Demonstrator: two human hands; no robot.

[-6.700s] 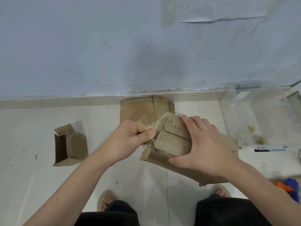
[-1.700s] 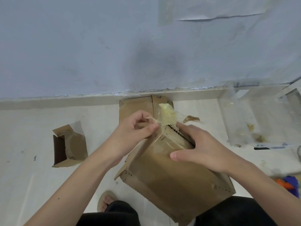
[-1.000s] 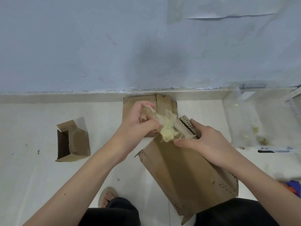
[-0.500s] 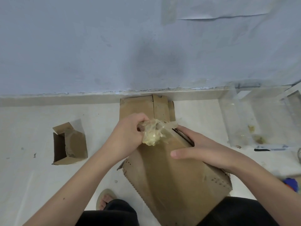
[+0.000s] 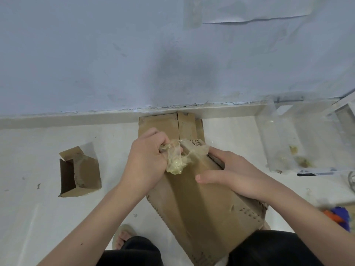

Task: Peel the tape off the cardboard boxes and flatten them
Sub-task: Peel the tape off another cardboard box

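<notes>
Brown corrugated cardboard box (image 5: 201,204), part-collapsed w/ perforated edges, sits tilted in front of a standing person, between both hands & above the knees. Left hand (image 5: 148,164), at the box's top left corner, has fingers curled tight round a crumpled wad of yellowish clear tape (image 5: 175,160); a strip of that tape still runs to the box's top edge. Right hand (image 5: 230,177) grasps the box's upper right side, thumb laid flat across the front panel, fingers wrapped over the far edge. Behind the box, flattened cardboard (image 5: 169,125) lies on the pale floor (image 5: 38,217) against the skirting of a blue-grey wall (image 5: 134,54). Left of the box & well apart, a smaller open cardboard box (image 5: 78,172) stands on the floor. Right of the box, clear plastic sheeting (image 5: 299,135) lies by the wall; beyond it, at frame edge, an orange & purple item (image 5: 340,217), too blurred to ID. A sandalled foot (image 5: 123,237) shows below the box's left corner.
</notes>
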